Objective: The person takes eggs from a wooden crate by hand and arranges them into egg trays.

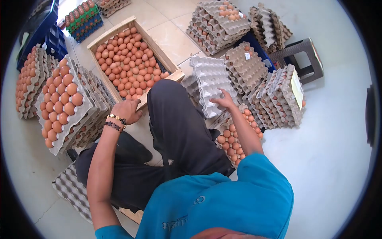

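My left hand (pixel 126 111) is at the near corner of a wooden crate (pixel 171 63), thumb and fingers apart, with nothing visible in it. Brown eggs (pixel 127 59) fill much of that crate. Over on the right, my right hand (pixel 225 100) has its fingers spread above a pale grey egg tray (pixel 209 77). Whether the fingertips touch this tray I cannot tell. Below my right forearm lies a tray of brown eggs (pixel 232 141), partly hidden by the arm and my knee.
To the left, stacked egg trays (pixel 89 97) carry eggs on top. More tray stacks (pixel 274 99) stand at the right, near a dark plastic stool (pixel 314 59). Green and blue egg trays (pixel 83 22) sit at the back. An empty tray (pixel 71 187) lies behind my left arm.
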A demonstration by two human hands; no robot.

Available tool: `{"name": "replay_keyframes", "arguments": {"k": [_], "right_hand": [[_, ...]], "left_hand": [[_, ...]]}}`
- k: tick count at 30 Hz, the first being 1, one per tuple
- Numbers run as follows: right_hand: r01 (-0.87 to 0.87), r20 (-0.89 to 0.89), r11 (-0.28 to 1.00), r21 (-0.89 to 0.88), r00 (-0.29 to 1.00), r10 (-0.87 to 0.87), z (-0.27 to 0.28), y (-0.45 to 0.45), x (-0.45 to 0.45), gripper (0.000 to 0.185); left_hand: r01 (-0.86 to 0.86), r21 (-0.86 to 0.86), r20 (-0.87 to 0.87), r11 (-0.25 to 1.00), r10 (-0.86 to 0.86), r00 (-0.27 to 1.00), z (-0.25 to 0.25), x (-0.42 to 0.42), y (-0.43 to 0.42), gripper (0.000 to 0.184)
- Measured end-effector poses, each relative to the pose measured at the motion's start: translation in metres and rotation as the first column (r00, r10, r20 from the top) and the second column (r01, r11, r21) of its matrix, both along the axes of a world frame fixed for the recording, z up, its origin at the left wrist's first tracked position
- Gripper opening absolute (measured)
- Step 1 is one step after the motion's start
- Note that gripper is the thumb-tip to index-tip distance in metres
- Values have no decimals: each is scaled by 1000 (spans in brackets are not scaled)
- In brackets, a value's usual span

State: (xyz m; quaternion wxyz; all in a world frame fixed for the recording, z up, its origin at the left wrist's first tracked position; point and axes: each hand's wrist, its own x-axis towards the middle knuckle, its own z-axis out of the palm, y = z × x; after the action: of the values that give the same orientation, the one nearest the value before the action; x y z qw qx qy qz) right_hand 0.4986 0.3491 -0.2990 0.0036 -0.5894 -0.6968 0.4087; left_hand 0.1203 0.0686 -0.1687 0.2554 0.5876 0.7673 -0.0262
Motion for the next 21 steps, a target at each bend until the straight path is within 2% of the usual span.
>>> {"name": "replay_keyframes", "arguments": {"k": [3,4,7,9,11,14,15,16,17,20,21], "right_hand": [[148,-160,976,-159,972,-173,27,-15,9,102],[129,-212,971,-201,962,-172,43,-21,12,94],[156,-325,940,-304,910,-257,88,-39,12,88],[86,-444,948,-306,868,-222,111,-48,9,82],[9,-556,960,-281,814,-170,136,-60,-3,81],[-57,-595,980,-191,801,-69,178,-86,-34,82],[-81,-592,984,-158,805,-29,185,-95,-44,83],[-147,-631,984,-103,774,50,184,-100,-53,84],[-153,-638,980,-125,769,39,183,-105,-61,84],[-177,-613,960,-218,790,7,180,-119,-75,82],[-187,-577,947,-261,817,2,182,-122,-78,79]], "left_hand": [[-45,39,-41,998,46,998,22,1,14,40],[-114,188,22,975,112,993,30,5,19,31],[-112,507,186,854,19,982,49,13,38,31],[-244,528,462,814,-34,886,64,28,52,29],[-373,501,694,781,-105,712,81,51,66,28],[-363,527,743,768,-208,637,110,90,73,31],[-407,506,795,761,-226,563,110,99,74,33],[-409,507,776,758,-196,599,108,105,74,33],[-414,508,758,755,-163,632,107,107,72,33],[-443,465,807,767,-161,569,108,94,67,31],[-437,541,762,719,-199,616,102,90,66,31]]}}
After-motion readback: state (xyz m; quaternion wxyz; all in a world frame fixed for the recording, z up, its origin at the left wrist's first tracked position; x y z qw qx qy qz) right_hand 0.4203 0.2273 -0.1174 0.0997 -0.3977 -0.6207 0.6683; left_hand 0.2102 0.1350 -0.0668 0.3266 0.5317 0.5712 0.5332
